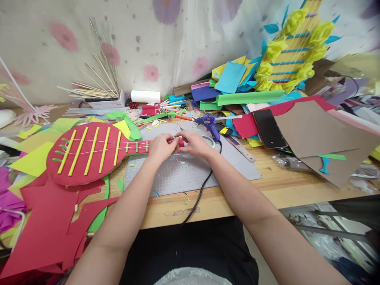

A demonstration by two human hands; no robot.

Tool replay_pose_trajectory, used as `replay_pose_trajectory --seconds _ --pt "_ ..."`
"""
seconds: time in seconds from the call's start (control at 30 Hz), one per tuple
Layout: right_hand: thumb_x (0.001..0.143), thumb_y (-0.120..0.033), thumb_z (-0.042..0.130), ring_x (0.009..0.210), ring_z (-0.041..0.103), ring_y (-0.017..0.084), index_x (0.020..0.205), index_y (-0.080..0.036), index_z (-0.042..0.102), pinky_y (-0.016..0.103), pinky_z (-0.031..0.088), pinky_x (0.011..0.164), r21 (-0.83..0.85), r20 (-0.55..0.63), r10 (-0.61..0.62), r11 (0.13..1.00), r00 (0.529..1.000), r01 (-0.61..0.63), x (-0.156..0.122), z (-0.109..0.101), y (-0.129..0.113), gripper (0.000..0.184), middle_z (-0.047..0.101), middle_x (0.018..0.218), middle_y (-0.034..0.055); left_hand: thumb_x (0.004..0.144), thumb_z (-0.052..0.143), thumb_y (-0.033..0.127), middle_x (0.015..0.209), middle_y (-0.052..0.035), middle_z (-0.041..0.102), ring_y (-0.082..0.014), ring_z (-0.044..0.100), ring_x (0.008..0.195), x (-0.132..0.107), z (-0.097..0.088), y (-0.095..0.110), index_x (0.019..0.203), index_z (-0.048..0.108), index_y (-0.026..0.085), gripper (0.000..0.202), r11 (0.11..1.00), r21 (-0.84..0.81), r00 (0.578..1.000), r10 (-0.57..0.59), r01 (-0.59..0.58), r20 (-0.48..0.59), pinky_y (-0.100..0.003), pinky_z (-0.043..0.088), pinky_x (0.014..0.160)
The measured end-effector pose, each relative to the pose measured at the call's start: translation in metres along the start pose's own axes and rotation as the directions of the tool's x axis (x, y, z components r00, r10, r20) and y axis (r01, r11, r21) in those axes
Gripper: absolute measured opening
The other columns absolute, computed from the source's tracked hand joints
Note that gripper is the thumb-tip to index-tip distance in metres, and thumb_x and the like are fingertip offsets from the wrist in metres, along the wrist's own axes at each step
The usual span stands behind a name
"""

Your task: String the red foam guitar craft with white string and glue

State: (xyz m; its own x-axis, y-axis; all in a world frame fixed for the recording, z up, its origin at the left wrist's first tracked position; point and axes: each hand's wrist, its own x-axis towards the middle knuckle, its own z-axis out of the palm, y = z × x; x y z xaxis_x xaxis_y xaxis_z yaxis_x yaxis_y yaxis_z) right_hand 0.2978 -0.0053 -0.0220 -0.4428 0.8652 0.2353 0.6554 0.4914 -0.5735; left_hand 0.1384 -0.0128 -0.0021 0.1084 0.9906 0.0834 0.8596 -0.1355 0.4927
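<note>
Just ahead, the red paper guitar [86,152] lay left on the bench, its neck tip between both hands. The left hand [162,147] and right hand [196,144] were closed to a pinch, fingertips meeting on the white string [179,158] there. A grey cutting mat [184,176] lay beneath. A blue glue gun [212,124] sat just beyond, and a black cord [202,190] trailed under the right forearm.

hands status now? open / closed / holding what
Left hand: pinched shut on the white string at the neck end of the red paper guitar.
Right hand: pinched shut on the same white string.
</note>
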Motion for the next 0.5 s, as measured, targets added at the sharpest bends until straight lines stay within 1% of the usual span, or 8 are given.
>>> replay_pose_trajectory --seconds 0.07,0.13,0.17,0.2,0.27,0.33,0.4,0.5 --pt "0.063 -0.048 0.074 0.082 0.054 0.018 0.115 -0.020 0.055 0.028 0.037 0.072 0.087 0.032 0.014 0.996 0.999 -0.017 -0.001 -0.002 -0.003 0.062 0.061 0.096 0.0042 0.080 0.052 0.042 0.076 -0.0039 0.069 -0.0185 0.059 0.069 -0.001 0.001 0.000 0.075 0.068 0.021 0.027 0.999 -0.047 1.000 0.006 -0.005 0.007 -0.027 0.032 0.056" --pt "0.062 -0.050 0.073 0.079 0.053 0.016 0.121 -0.020 0.050 0.027 0.038 0.069 0.220 0.068 0.023 0.975 0.997 -0.038 -0.001 -0.005 -0.002 0.070 0.060 0.094 0.0029 0.080 0.052 0.037 0.075 -0.0031 0.069 -0.0171 0.058 0.068 -0.001 0.002 -0.004 0.077 0.068 0.020 0.023 0.993 -0.109 0.999 0.036 -0.034 0.011 -0.027 0.033 0.056" --pt "0.065 -0.052 0.070 0.076 0.052 0.015 0.121 -0.019 0.050 0.026 0.037 0.067 0.284 0.079 0.030 0.957 0.996 -0.052 -0.001 -0.005 0.000 0.068 0.059 0.090 0.0020 0.081 0.052 0.036 0.075 -0.0028 0.069 -0.0166 0.058 0.067 -0.001 0.002 -0.006 0.078 0.068 0.020 0.022 0.989 -0.136 0.999 0.053 -0.051 0.006 -0.026 0.034 0.057" --pt "0.070 -0.053 0.064 0.073 0.051 0.013 0.116 -0.018 0.052 0.026 0.037 0.065 0.334 0.084 0.038 0.940 0.996 -0.064 0.000 -0.005 0.003 0.059 0.058 0.086 0.0010 0.081 0.052 0.036 0.076 -0.0027 0.069 -0.0164 0.058 0.068 -0.001 0.003 -0.008 0.079 0.068 0.020 0.023 0.985 -0.156 0.998 0.066 -0.066 -0.007 -0.026 0.035 0.058" --pt "0.080 -0.051 0.050 0.069 0.048 0.012 0.098 -0.017 0.058 0.026 0.036 0.065 0.380 0.064 0.055 0.922 0.996 -0.075 0.003 -0.003 0.008 0.039 0.055 0.077 -0.0002 0.081 0.053 0.038 0.079 -0.0031 0.069 -0.0164 0.059 0.071 -0.002 0.005 -0.012 0.082 0.068 0.020 0.023 0.982 -0.167 0.996 0.078 -0.084 -0.044 -0.026 0.037 0.061" --pt "0.084 -0.046 0.044 0.069 0.047 0.012 0.081 -0.017 0.058 0.027 0.035 0.067 0.383 0.015 0.084 0.920 0.996 -0.083 0.006 0.001 0.011 0.033 0.054 0.072 -0.0001 0.081 0.054 0.038 0.084 -0.0038 0.069 -0.0166 0.059 0.074 -0.004 0.007 -0.015 0.086 0.067 0.020 0.024 0.986 -0.142 0.994 0.080 -0.089 -0.069 -0.026 0.038 0.064" --pt "0.082 -0.042 0.047 0.069 0.046 0.012 0.074 -0.016 0.057 0.027 0.035 0.067 0.391 -0.016 0.132 0.913 0.991 -0.116 0.009 0.006 0.012 0.029 0.053 0.070 -0.0003 0.082 0.054 0.039 0.087 -0.0045 0.068 -0.0171 0.058 0.077 -0.006 0.008 -0.015 0.088 0.066 0.020 0.023 0.992 -0.095 0.993 0.078 -0.086 -0.086 -0.026 0.038 0.065" --pt "0.077 -0.041 0.053 0.065 0.044 0.011 0.075 -0.016 0.057 0.026 0.035 0.064 0.451 -0.004 0.177 0.879 0.984 -0.156 0.011 0.011 0.010 0.025 0.053 0.068 -0.0011 0.081 0.054 0.041 0.088 -0.0055 0.066 -0.0184 0.058 0.079 -0.008 0.007 -0.016 0.084 0.063 0.019 0.024 0.997 -0.029 0.991 0.070 -0.074 -0.112 -0.027 0.036 0.064"
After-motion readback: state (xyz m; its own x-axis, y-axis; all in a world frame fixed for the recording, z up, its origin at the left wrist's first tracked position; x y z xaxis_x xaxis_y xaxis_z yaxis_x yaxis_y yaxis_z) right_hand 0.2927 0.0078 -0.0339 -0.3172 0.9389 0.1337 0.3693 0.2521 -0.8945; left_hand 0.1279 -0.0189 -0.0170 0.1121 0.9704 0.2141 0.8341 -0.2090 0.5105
